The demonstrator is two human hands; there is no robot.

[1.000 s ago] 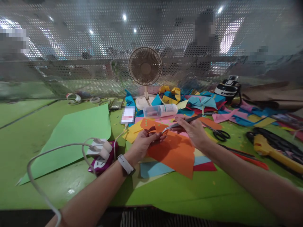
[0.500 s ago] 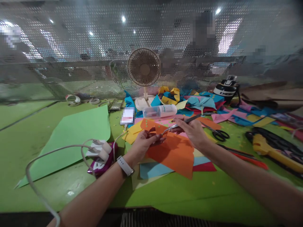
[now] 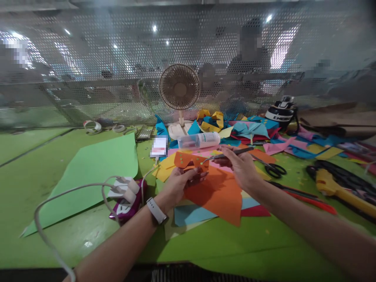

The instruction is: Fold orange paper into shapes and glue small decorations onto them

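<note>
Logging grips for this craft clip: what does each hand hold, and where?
The left hand pinches a small orange paper cut-out by its lower edge; the right hand grips slim metal tweezers at mid-length, tips toward the paper.

My left hand (image 3: 179, 183) covers the bottom of the small orange piece (image 3: 189, 160), so I can't see its lower edge. The back of the tweezers (image 3: 227, 156) is buried in my right hand (image 3: 242, 169), and the tip's too tiny to read. The yellow tool (image 3: 335, 186) and white cable (image 3: 44, 231) run off frame. People behind the mesh screen (image 3: 88, 78) are just blur.
</note>
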